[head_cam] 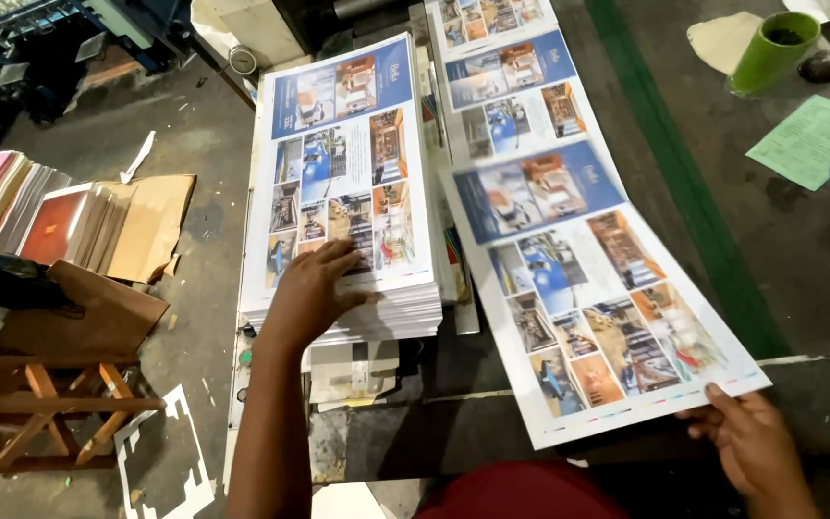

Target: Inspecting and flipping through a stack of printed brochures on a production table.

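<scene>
My left hand (314, 286) rests flat, fingers spread, on the near end of a thick stack of printed colour sheets (343, 125) with blue headers and photo panels. My right hand (756, 442) pinches the near right corner of a single printed sheet (578, 288) of the same design, held tilted and slightly blurred to the right of the stack. Behind that sheet lies another pile of the same printed sheets (511, 86), running toward the far edge.
A green cup (770, 50) and a pale green paper (809, 139) lie on the floor at the right, beyond a green floor stripe (694, 192). Stacks of booklets and cardboard (98, 226) sit at left, above a wooden frame (40, 408).
</scene>
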